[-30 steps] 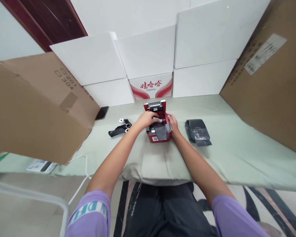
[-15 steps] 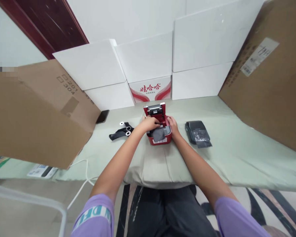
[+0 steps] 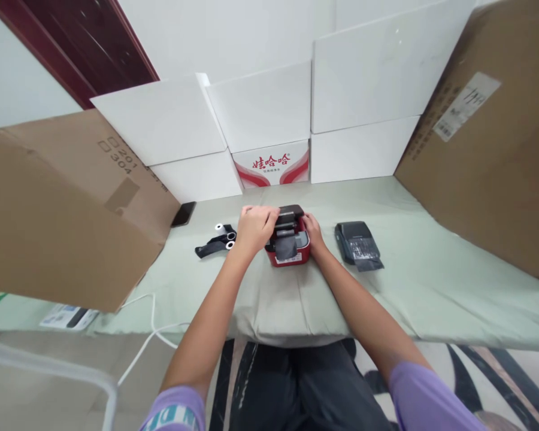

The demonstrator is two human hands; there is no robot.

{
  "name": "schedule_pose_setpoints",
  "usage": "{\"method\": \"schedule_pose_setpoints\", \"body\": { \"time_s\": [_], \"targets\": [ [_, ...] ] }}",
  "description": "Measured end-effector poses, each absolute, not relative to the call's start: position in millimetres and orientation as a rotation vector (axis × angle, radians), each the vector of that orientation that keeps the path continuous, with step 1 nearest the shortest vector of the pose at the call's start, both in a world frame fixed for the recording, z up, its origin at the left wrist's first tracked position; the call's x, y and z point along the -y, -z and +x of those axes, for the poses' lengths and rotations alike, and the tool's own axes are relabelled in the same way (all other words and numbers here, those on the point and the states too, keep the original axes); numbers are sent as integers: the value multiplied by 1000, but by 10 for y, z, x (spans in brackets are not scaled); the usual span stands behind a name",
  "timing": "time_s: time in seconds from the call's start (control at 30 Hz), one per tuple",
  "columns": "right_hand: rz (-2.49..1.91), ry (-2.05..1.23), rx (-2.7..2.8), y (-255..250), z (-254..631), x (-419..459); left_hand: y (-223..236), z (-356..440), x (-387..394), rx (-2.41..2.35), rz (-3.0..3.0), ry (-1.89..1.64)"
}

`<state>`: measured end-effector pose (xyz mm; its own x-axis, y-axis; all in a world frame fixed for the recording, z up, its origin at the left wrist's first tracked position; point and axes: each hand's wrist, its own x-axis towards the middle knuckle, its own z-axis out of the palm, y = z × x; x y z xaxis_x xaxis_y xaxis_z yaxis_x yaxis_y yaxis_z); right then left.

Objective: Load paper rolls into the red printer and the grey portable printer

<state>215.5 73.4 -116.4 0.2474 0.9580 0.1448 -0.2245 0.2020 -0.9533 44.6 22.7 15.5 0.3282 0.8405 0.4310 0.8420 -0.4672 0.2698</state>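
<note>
A small red label printer (image 3: 291, 261) stands in front of me on the cloth, its dark lid (image 3: 291, 211) partly lowered. Dark grey film or paper (image 3: 286, 248) hangs over its front edge, and a roller shows under the lid. My left hand (image 3: 255, 226) grips the lid's left side, fingers bent over it. Around the right wall of the printer, my right hand (image 3: 313, 232) is curled. Left of the printer lie several dark strips (image 3: 211, 246) with white-ended rolls (image 3: 230, 245). A black handheld printer (image 3: 358, 239) lies to the right, a dark strip sticking out of it.
Large cardboard panels stand left (image 3: 72, 227) and right (image 3: 489, 149) on the green-grey cloth (image 3: 363, 311). White boxes (image 3: 269, 102) line the back. A phone (image 3: 184, 214) lies at the left panel, and a white cable (image 3: 153, 317) hangs at the table's front edge.
My left hand has come out of the printer's inside and moved to the lid. The lid has swung down from upright toward the body. My right hand has stayed at the printer's side.
</note>
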Motion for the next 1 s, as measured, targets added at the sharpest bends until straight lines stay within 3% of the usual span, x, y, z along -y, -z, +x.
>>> {"method": "schedule_pose_setpoints", "body": {
  "time_s": [0.47,0.7,0.83,1.0],
  "targets": [
    [-924,-1164,1065,1120,2256,-703,118,382,47,1595,-2695,852],
    [-1364,-1034,1315,821,2404,-598,767,16,28,1910,-2734,1602],
    [-1360,-921,1453,676,2368,-412,1054,56,37,1919,-2996,1591],
    [-1415,-847,1377,431,2524,-514,849,321,-209,1762,-2993,1569]
  ]
}}
